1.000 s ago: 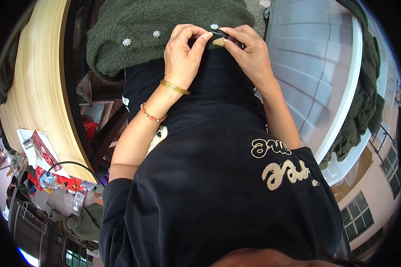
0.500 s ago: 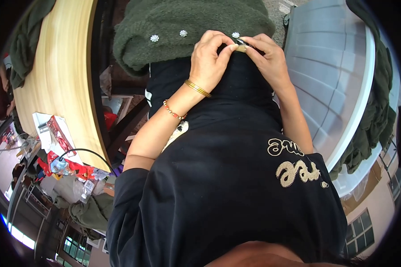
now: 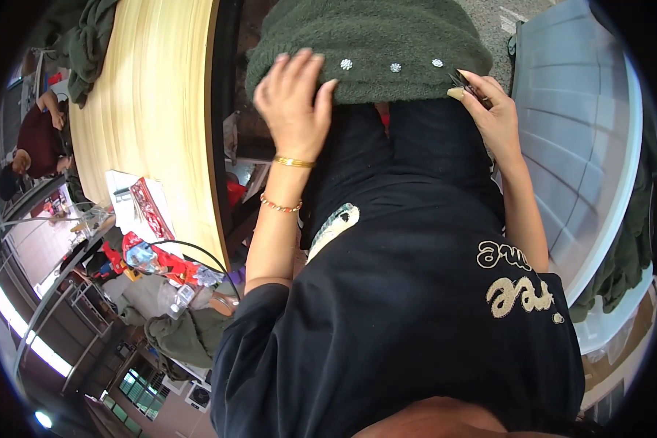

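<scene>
Two hands, left hand (image 3: pixel 293 109) flat on green knit garment (image 3: pixel 372 44), right hand (image 3: pixel 489 109) pinching small dark tool (image 3: pixel 463 82)

Black long-sleeved fabric top (image 3: pixel 409 321), sleeves pushed up above elbows, forearms bare. Cream embroidered looping emblem on right chest side, small cream dot beside it; pale curved patch with greenish edge on left side near forearm. Left wrist: plain gold metal bangle (image 3: pixel 293 162), and further up forearm thin beaded bracelet, gold with reddish beads (image 3: pixel 279 206). Right wrist bare. Fingernails long, pale-painted.
</scene>
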Tool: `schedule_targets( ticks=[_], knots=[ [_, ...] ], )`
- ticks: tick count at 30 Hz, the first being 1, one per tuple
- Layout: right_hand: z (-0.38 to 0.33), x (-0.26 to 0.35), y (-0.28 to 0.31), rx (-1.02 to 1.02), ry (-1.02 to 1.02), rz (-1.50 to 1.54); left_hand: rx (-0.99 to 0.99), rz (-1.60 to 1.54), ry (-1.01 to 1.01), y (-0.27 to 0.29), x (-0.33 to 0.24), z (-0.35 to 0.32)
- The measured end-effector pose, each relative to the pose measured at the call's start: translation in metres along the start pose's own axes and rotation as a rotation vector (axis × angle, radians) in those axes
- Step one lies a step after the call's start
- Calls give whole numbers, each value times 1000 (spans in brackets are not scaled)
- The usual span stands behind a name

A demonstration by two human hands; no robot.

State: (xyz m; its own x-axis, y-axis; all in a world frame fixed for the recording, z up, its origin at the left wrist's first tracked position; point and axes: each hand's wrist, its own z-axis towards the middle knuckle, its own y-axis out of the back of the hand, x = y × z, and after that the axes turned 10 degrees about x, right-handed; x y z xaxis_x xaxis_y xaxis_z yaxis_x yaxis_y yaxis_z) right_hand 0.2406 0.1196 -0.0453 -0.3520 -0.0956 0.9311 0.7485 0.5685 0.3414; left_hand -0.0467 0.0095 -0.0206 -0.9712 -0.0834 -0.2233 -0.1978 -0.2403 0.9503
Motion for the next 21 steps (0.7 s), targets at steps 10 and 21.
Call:
schedule_targets(
  ticks=[10, 21],
  knots=[
    [-9, -4, -5, -8, 2, 178, 258, -481, 303, -13, 53, -2],
    [-13, 13, -7, 34, 60, 12, -88, -151, -180, -5, -47, 20]
  ],
)
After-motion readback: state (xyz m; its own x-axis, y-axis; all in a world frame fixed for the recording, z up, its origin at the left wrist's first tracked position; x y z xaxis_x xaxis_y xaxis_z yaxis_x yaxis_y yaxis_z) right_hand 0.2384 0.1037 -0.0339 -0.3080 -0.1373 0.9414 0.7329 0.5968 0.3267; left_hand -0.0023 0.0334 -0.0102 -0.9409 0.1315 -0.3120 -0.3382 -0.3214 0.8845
